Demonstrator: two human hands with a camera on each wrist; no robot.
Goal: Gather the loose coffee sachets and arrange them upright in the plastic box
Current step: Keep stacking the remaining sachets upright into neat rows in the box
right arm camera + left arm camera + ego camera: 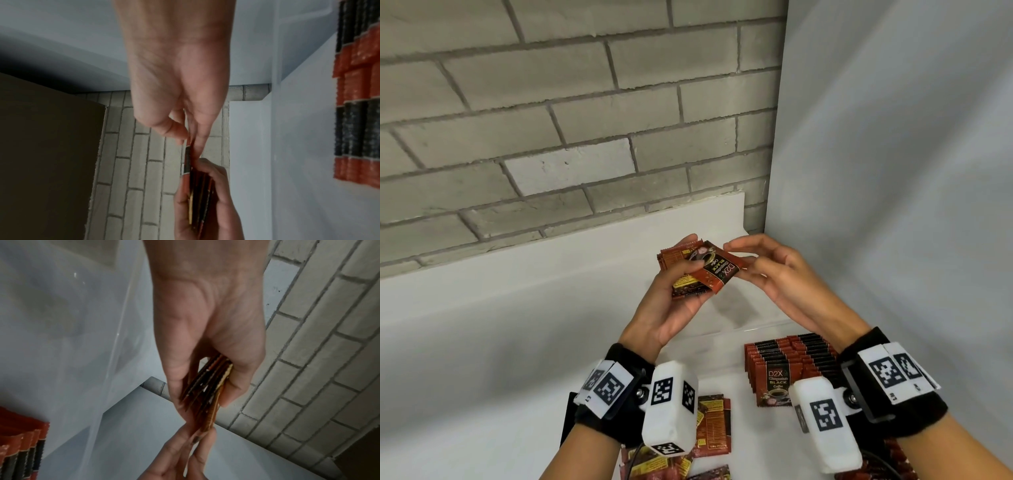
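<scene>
The left hand [671,308], at the centre of the head view, grips a small stack of coffee sachets [688,274], thumb curled over the top and fingers wrapped beneath. Seen from the left wrist, the sachets fan out edge-on between thumb and fingers. The right hand [774,274], just right of it, pinches the corner of the top sachet [717,270] between thumb and fingertips, its other fingers loosely spread. Both hands are raised above the white table [482,342]. Lower right in the head view, a row of sachets [787,359] stands upright inside the clear plastic box [763,328], whose walls are hard to trace. At the bottom centre, loose sachets [714,421] lie flat on the table beneath the wrists. A grey brick wall [551,120] fills the upper left.
</scene>
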